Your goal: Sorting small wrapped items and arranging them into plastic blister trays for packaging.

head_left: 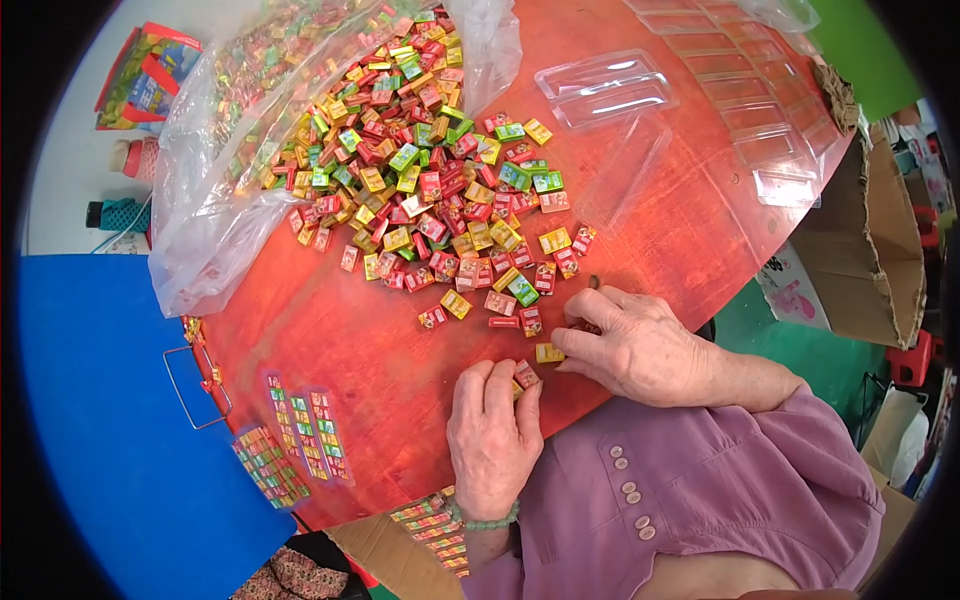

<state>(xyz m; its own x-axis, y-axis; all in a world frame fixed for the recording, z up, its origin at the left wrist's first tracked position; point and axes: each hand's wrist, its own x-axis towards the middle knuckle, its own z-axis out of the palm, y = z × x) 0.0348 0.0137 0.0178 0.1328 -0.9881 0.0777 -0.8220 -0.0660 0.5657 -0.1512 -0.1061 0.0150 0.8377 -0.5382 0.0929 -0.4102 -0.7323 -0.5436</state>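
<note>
My left hand (492,430), with a green bead bracelet at its wrist, is closed round small printed boxes at the table's near edge. A red-and-pale box (526,374) shows between its thumb and fingers, with a bit of yellow beside it. To its right, my right hand (635,350) has bent fingers, the thumb and index tips at the end of a small yellow box (547,353). What lies under its other fingers is hidden. Just beyond both hands, loose red, yellow and green boxes (430,200) spread from a large heap across the red table (370,345).
A clear plastic bag (205,225) holds more boxes at the far left. Clear trays (610,85) lie at the back right. Filled strips (310,430) sit on the left edge, by a wire handle (198,390). A cardboard carton (870,240) stands right.
</note>
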